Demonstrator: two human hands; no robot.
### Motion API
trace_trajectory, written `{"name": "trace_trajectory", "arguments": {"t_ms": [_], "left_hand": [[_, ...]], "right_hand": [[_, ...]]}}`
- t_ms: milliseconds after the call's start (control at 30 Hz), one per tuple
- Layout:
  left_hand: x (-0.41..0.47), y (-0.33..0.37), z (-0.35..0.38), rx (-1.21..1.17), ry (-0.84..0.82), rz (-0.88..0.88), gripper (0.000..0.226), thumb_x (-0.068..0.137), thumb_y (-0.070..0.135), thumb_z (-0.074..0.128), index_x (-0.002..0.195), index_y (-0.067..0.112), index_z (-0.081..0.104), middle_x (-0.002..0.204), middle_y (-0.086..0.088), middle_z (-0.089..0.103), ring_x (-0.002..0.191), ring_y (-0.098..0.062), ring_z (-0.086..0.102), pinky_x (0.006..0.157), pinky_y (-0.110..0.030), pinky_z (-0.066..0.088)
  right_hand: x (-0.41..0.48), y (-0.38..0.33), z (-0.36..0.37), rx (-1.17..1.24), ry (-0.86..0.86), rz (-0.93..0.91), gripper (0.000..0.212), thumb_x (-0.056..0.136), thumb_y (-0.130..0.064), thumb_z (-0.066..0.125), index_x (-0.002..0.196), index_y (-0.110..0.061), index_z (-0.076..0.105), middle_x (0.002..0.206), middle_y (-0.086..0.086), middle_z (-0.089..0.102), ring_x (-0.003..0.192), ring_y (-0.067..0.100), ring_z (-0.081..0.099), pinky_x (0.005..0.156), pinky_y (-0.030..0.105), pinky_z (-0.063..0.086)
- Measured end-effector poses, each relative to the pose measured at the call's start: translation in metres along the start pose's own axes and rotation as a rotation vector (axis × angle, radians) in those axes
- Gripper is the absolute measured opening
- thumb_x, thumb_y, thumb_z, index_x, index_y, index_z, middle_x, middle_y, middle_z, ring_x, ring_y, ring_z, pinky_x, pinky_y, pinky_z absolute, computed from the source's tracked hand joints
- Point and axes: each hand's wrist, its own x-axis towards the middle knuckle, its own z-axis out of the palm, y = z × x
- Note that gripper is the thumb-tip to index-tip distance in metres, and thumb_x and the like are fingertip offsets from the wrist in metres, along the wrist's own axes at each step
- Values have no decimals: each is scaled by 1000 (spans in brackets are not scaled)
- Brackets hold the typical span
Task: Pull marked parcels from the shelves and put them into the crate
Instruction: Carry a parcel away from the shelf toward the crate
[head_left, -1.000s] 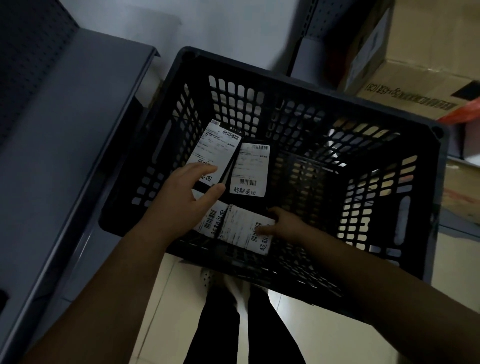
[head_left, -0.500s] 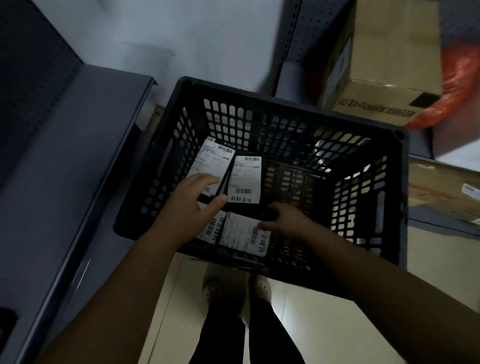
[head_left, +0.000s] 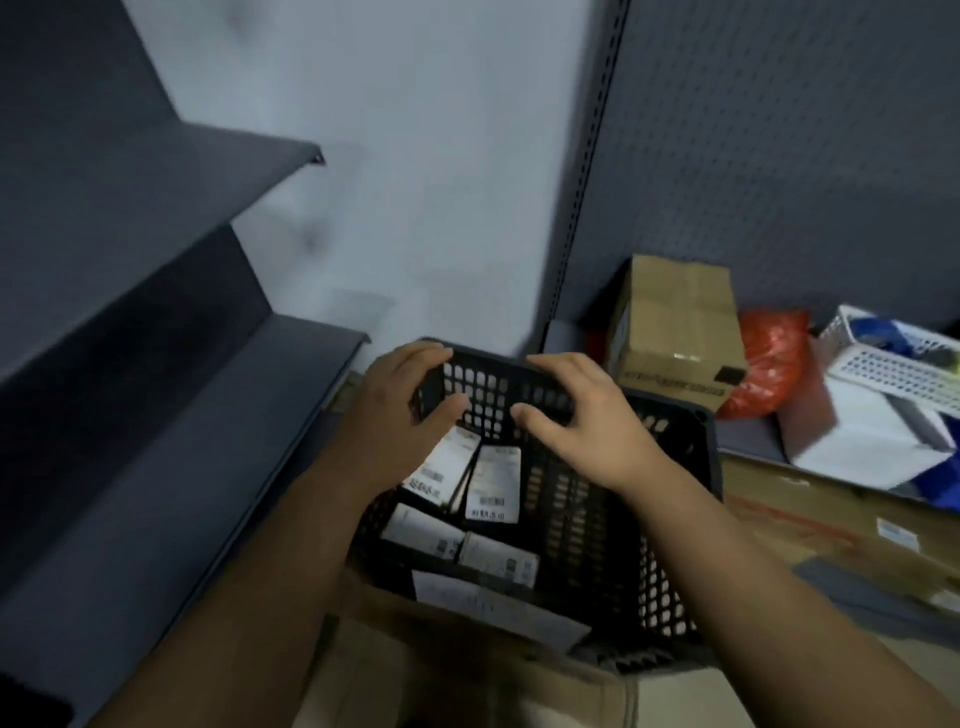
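The black slotted crate (head_left: 670, 587) stands low in the middle of the head view. Inside lie several dark parcels with white barcode labels: two side by side at the back (head_left: 493, 483) (head_left: 441, 467), two more nearer me (head_left: 421, 530) (head_left: 498, 558). My left hand (head_left: 395, 415) grips the crate's far rim near its left corner, fingers over the top, thumb on the inner wall. My right hand (head_left: 587, 421) holds the same far rim further right in the same way. Neither hand holds a parcel.
Grey metal shelves (head_left: 182, 441) run along the left. On the right shelf stand a cardboard box (head_left: 675, 332), a red bag (head_left: 769, 369), a white basket (head_left: 893, 358) and a white box (head_left: 862, 441). A labelled cardboard box (head_left: 467, 665) sits at the crate's near side.
Both hands have left the parcels on the crate's floor and moved up to its far rim. The view has tilted upward, showing more shelves and wall.
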Motion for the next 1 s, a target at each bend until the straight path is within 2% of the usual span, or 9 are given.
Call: {"name": "trace_trajectory", "arguments": {"t_ms": [167, 233, 267, 367, 467, 567, 733, 900, 1000], "left_hand": [[-16, 43, -46, 50, 168, 0, 52, 87, 50, 57, 130, 21, 55, 136, 10, 50, 128, -7, 43, 109, -20, 30], [-32, 62, -62, 68, 241, -32, 50, 88, 46, 59, 129, 19, 57, 132, 13, 48, 122, 1, 42, 105, -10, 28], [-41, 71, -69, 86, 272, -53, 50, 88, 48, 58, 129, 19, 57, 130, 15, 47, 121, 2, 41, 105, -10, 27], [-75, 85, -90, 206, 348, -101, 56, 87, 56, 50, 130, 20, 57, 131, 12, 49, 124, -9, 44, 108, -24, 31], [-117, 99, -107, 261, 421, -178, 56, 87, 54, 53, 131, 19, 56, 133, 11, 49, 125, -7, 42, 109, -23, 30], [-164, 112, -128, 321, 485, -243, 57, 87, 56, 52, 133, 22, 55, 136, 12, 49, 127, -5, 41, 110, -26, 30], [-245, 135, -169, 386, 619, -325, 57, 86, 57, 51, 131, 23, 56, 134, 12, 51, 128, -7, 43, 108, -27, 35], [-363, 163, -213, 473, 751, -423, 55, 85, 56, 52, 130, 25, 57, 132, 18, 48, 128, -3, 41, 108, -19, 28], [-457, 185, -242, 538, 839, -528, 58, 84, 59, 49, 131, 26, 56, 133, 20, 47, 128, 0, 39, 108, -20, 27]], "right_hand": [[9, -45, -35, 19, 31, -197, 63, 86, -59, 58, 139, -27, 50, 133, -6, 52, 128, 13, 46, 109, 37, 40], [10, -60, -44, 53, 4, -250, 66, 85, -64, 55, 140, -28, 49, 132, -7, 51, 128, 14, 46, 109, 37, 40], [9, -67, -48, 75, -14, -280, 65, 85, -63, 55, 140, -29, 49, 131, -7, 52, 127, 13, 46, 108, 36, 40], [5, -88, -49, 125, -61, -401, 64, 86, -61, 56, 140, -27, 50, 127, -7, 52, 120, 12, 48, 103, 35, 43], [-4, -114, -43, 170, -102, -519, 63, 87, -58, 57, 139, -23, 51, 128, -4, 53, 120, 13, 49, 101, 33, 45], [-22, -147, -32, 216, -143, -604, 62, 88, -58, 57, 138, -22, 53, 130, -6, 53, 123, 9, 48, 105, 30, 42], [-65, -213, -6, 231, -216, -741, 66, 86, -67, 52, 140, -31, 49, 135, -11, 49, 129, 10, 45, 107, 37, 42], [-141, -304, 30, 303, -288, -889, 63, 85, -64, 56, 139, -32, 50, 131, -24, 42, 132, 5, 41, 107, 27, 37], [-204, -371, 59, 346, -404, -986, 62, 86, -60, 59, 141, -34, 48, 130, -29, 37, 134, 1, 36, 106, 22, 33]]}}
